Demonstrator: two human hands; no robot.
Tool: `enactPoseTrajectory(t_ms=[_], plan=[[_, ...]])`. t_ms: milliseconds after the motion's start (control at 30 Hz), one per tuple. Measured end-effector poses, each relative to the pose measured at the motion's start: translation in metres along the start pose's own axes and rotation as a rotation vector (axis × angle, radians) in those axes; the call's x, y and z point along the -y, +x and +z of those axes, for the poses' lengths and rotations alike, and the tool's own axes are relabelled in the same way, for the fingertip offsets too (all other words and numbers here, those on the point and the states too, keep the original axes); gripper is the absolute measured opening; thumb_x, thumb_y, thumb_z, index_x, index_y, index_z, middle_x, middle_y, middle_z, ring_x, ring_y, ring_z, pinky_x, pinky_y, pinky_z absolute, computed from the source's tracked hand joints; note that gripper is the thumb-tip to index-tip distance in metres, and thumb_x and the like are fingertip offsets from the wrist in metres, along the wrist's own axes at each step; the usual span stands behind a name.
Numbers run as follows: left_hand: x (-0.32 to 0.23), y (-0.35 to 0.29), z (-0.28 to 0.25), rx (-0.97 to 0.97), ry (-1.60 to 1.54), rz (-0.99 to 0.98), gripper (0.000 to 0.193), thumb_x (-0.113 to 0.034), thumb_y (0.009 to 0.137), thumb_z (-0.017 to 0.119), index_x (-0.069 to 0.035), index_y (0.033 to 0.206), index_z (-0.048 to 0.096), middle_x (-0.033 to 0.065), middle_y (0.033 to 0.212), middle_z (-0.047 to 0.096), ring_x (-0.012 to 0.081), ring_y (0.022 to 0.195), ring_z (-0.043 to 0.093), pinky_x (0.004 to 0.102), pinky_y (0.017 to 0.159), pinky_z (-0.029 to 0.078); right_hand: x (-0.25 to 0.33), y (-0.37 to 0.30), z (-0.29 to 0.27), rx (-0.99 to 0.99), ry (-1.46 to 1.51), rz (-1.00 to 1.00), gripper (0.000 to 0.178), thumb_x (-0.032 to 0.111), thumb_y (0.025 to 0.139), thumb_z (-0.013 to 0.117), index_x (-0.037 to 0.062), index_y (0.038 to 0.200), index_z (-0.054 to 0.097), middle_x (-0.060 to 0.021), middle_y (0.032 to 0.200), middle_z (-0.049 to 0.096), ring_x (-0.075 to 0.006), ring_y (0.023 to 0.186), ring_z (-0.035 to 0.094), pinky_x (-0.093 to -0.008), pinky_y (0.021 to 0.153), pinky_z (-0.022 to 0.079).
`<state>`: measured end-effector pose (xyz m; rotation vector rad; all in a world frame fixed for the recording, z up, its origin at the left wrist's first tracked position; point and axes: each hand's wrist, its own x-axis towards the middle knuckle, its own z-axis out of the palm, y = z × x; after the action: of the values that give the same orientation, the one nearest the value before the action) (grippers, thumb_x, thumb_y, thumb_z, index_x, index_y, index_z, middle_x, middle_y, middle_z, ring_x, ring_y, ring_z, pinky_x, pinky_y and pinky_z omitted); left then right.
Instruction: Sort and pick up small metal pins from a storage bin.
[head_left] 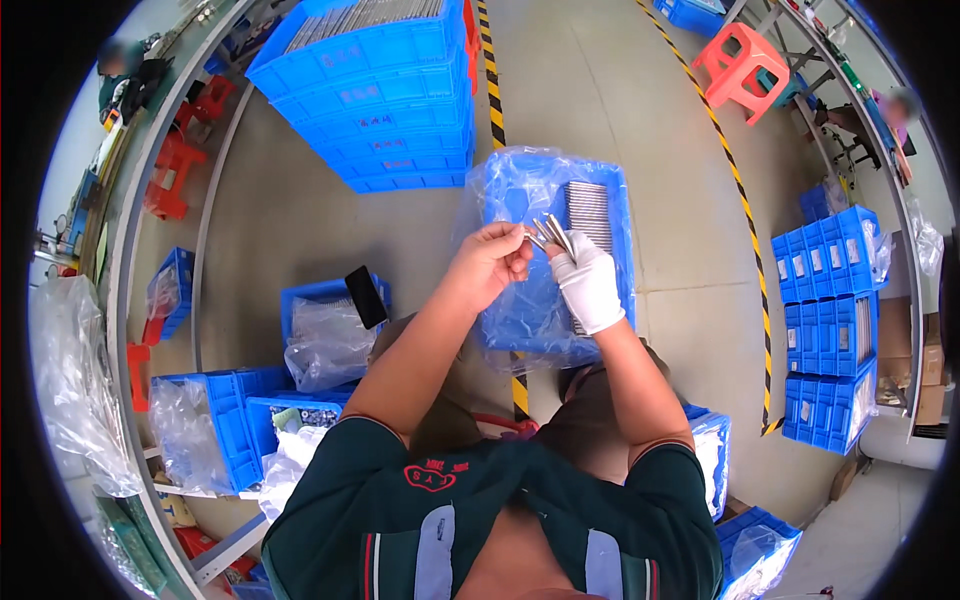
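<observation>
My right hand (588,282), in a white glove, is closed on a small bundle of thin grey metal pieces (553,233) that fan upward. My bare left hand (490,262) pinches the left end of that same bundle with its fingertips. Both hands are raised over a blue plastic crate (619,205) lined with clear plastic film. A row of the same grey metal pieces (589,213) stands packed along the crate's right side.
A tall stack of blue crates (375,95) stands ahead on the concrete floor, more blue crates (826,320) are stacked at right. Open blue bins with plastic bags (325,335) lie at left, a black phone (366,296) on one. An orange stool (741,68) stands beyond a yellow-black floor line (737,185).
</observation>
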<state>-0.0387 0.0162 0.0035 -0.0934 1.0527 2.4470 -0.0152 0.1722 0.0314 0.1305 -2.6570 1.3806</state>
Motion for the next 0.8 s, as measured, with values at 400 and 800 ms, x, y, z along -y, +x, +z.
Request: enactPoseTrajectory(t_ms=[400, 800], plan=[[-0.005, 0.001, -0.004, 0.169, -0.228, -0.191, 0.009, -0.013, 0.082, 0.055, -0.005, 0.086, 0.057, 0.0037, 0.068, 0.055, 0.0099, 0.055, 0.046, 0.0255, 0.054, 0.039, 0.004, 0.003, -0.012, 0.044, -0.012, -0.161, 0.011, 0.013, 0.076, 0.059, 0.0048, 0.083, 0.055, -0.0171, 0.064, 0.054, -0.0328, 0.056, 0.054, -0.0369, 0.05, 0.042], [-0.016, -0.002, 0.0, -0.133, 0.364, 0.141, 0.015, -0.016, 0.08, 0.06, -0.002, 0.083, 0.058, 0.0048, 0.068, 0.056, 0.009, 0.054, 0.049, 0.0224, 0.05, 0.041, 0.0, 0.004, -0.015, 0.156, 0.157, 0.07, 0.013, 0.015, 0.08, 0.056, 0.0031, 0.078, 0.053, -0.0096, 0.055, 0.05, -0.0198, 0.049, 0.049, -0.0303, 0.046, 0.038]])
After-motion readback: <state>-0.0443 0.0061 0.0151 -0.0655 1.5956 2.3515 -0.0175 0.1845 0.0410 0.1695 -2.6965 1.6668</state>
